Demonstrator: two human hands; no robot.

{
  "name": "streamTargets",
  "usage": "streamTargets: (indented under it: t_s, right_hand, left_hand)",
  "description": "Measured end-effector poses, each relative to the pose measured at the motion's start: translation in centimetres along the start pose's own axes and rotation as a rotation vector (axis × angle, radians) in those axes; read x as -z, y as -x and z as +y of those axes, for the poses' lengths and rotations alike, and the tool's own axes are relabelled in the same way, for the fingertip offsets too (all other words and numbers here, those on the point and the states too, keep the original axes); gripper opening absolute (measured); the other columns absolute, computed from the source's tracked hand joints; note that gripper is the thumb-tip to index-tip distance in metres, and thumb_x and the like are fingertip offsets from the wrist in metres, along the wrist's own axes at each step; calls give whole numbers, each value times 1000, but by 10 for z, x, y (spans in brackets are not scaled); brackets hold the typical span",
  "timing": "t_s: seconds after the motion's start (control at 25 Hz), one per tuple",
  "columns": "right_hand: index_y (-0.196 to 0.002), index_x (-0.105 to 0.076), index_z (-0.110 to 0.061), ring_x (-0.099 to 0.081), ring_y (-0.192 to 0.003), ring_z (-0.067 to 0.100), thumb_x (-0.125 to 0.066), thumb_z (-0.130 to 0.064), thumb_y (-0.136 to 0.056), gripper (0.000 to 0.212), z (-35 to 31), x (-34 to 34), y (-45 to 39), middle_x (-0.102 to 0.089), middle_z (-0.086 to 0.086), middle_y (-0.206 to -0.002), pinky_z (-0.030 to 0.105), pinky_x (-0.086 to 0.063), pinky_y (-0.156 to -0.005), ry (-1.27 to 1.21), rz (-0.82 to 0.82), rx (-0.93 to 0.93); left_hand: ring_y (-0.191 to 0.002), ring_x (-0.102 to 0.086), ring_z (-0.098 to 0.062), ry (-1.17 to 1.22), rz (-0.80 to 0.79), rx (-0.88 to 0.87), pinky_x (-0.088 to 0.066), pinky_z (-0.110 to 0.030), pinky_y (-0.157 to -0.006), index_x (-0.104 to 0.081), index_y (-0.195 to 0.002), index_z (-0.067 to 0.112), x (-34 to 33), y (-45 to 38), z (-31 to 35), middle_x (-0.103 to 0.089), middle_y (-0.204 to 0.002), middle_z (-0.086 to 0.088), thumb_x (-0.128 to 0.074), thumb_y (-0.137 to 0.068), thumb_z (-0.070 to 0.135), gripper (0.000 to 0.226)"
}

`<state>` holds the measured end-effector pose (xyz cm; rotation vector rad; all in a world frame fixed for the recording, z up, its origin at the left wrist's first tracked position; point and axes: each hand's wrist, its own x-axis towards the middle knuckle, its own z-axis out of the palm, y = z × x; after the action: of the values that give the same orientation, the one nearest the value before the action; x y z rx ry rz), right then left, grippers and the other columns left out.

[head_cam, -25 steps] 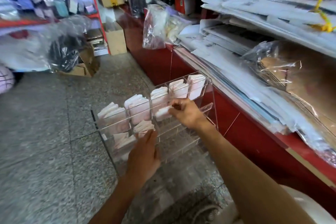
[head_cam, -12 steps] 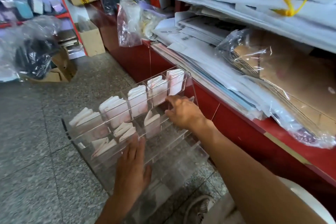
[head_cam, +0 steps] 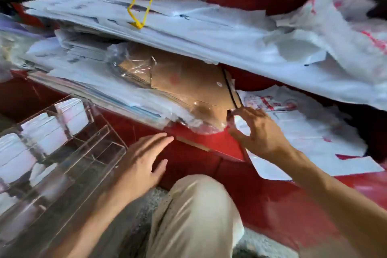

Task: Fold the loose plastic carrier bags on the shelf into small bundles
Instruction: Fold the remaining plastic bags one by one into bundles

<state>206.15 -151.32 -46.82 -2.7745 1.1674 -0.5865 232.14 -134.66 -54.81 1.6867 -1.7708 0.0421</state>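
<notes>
Motion blurs both hands. The right hand (head_cam: 258,132) seems to pinch the near left corner of a bag (head_cam: 303,132) (white, red print) on the shelf (head_cam: 201,138); the left hand (head_cam: 144,161) is spread, holding nothing.

Soft even daylight, heavy motion blur throughout, wide-angle bending at edges

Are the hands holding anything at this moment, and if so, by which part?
The right hand pinches the near edge of a white plastic carrier bag lying on the red shelf. The left hand is open and holds nothing.
</notes>
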Motion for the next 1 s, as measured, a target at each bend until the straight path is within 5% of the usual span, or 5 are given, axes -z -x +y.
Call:
streamTargets:
  t_s: [0.24,0.52,0.68,0.84,1.0]
  right_hand:
    - [-152,-22,-34,-36,-136,17,-70,-50,-77,90,91,22,108,-24,-16,-156,39,-37,-106,232,-521,-189]
    - [-95,-71,-19,-65,-80,27,-51,-24,-77,27,111,44,119,-72,0,-87,39,-50,-67,-135,-103,-210]
    - [-109,-68,-22,-62,-97,25,-65,-30,-81,29,127,72,114,-71,-1,-104,42,-49,-83,-180,263,-470]
    - [-113,-62,-26,-56,-106,33,-51,-41,-70,47,166,93,120,-64,5,-112,48,-48,-89,-233,661,-1003]
    - [-110,-62,-20,-62,-84,25,-64,-45,-73,45,169,74,116,-63,4,-101,32,-50,-69,-845,523,-1188]
  left_hand:
    - [-130,-42,-11,-85,-453,-332,-26,-27,-113,-51,-139,26,-51,-115,119,-49,-143,7,-67,-86,29,56]
    - [-118,-58,-19,-65,-595,-427,-45,-30,-91,-53,-133,31,-126,-137,189,-63,-129,4,-70,-79,28,57]
    - [-76,-66,-12,577,-445,131,-46,-23,-68,-71,-75,30,-125,-142,205,-70,-75,13,-63,-87,18,18]
    - [-71,-71,-13,1638,-407,775,-56,-24,-64,-72,-91,13,-114,-164,212,-74,-82,-4,-47,-101,28,31]
    - [-64,-71,-14,1664,44,1137,-56,-25,-48,-60,-99,16,-131,-162,190,-70,-90,-4,-45,-101,16,15]
